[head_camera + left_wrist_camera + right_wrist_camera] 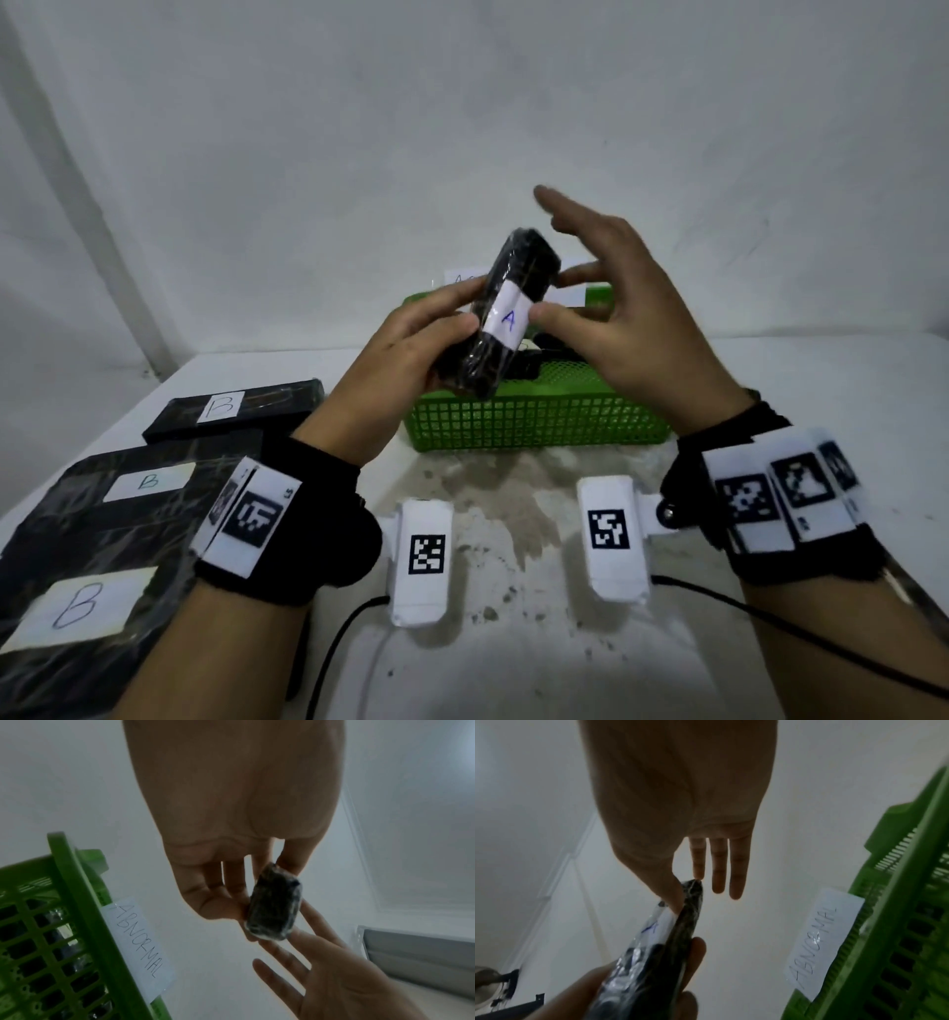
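Observation:
A black block wrapped in clear film (521,257), with a white label marked "A", is held tilted above the green mesh basket (534,421). My left hand (457,313) grips its lower half, thumb on the front and fingers behind. My right hand (565,303) is spread wide with straight fingers; only its thumb and a fingertip touch the block's right side. The left wrist view shows the block's end (275,906) resting against the right hand's fingers (311,914). In the right wrist view the block (654,953) reaches up to my thumb and forefinger.
Three flat black packs labelled "B" (231,411) (149,483) (77,606) lie at the left. The basket holds more dark items (524,365) and carries an "ABNORMAL" tag (138,943). Two white marker blocks (423,555) (611,534) and black cables lie on the near table.

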Tool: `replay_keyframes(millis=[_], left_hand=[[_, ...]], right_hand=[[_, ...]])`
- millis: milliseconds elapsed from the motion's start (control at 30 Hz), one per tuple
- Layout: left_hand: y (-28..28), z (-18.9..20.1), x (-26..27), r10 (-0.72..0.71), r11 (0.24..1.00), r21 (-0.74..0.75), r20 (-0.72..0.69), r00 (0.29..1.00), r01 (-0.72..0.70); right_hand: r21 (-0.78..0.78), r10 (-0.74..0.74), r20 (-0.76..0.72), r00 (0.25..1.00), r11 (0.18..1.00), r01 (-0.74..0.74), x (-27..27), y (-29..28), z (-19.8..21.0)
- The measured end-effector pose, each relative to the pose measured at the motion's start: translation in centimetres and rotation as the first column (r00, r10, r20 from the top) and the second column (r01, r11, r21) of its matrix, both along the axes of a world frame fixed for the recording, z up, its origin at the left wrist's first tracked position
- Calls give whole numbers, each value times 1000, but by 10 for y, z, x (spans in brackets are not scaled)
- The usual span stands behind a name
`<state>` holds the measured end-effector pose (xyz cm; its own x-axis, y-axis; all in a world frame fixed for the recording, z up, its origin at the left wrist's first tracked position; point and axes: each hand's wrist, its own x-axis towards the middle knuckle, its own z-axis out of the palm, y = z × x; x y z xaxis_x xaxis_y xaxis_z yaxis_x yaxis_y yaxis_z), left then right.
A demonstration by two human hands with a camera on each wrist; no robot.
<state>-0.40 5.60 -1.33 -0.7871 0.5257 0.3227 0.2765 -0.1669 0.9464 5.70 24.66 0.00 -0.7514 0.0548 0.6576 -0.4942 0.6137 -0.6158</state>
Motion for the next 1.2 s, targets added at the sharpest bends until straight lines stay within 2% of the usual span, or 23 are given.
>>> replay_keyframes(millis=[100, 233, 367, 467, 533, 600, 700, 767, 867, 1000, 1100, 1200], left_hand=[[8, 2, -6, 17, 993, -115, -6, 1000, -17], [25, 18, -21, 17, 994, -110, -19, 1000, -19], [48, 35, -38, -39, 977, -210, -31, 999, 32], [55, 45, -55, 74, 978, -196, -15, 997, -75], [51, 48, -70, 160, 965, -208, -21, 987, -161], [47, 47, -82, 240, 949, -203, -24, 971, -240], [46, 45, -92, 364, 928, -107, 58, 930, -356], [44, 42, -97, 445, 895, -66, 83, 892, -441], [29, 34, -112, 567, 822, -104, 64, 821, -560], [17, 17, -127, 566, 812, -270, 151, 811, -516], [16, 1, -134, 537, 822, -345, 208, 817, -452], [15, -11, -141, 516, 849, -292, 289, 806, -439]], right_hand=[[167, -17, -4, 1000, 986, 17, 2, 6, 1], [288, -24, 78, 997, 958, 1, 4, 23, 12], [396, -165, 17, 986, 907, 145, -8, 45, 33], [464, -326, 124, 937, 854, 235, -20, 52, 44], [489, -389, 220, 895, 837, 244, -29, 54, 50], [527, -400, 380, 834, 834, 160, -42, 54, 54], [556, -360, 633, 686, 828, -78, -72, 48, 51], [555, -351, 687, 636, 818, -150, -93, 38, 45], [532, -324, 725, 608, 824, -195, -123, 17, 34], [438, -263, 829, 493, 853, -283, -159, -12, 16], [436, -251, 842, 478, 839, -327, -182, -31, 4], [415, -218, 854, 473, 833, -366, -197, -44, -2]])
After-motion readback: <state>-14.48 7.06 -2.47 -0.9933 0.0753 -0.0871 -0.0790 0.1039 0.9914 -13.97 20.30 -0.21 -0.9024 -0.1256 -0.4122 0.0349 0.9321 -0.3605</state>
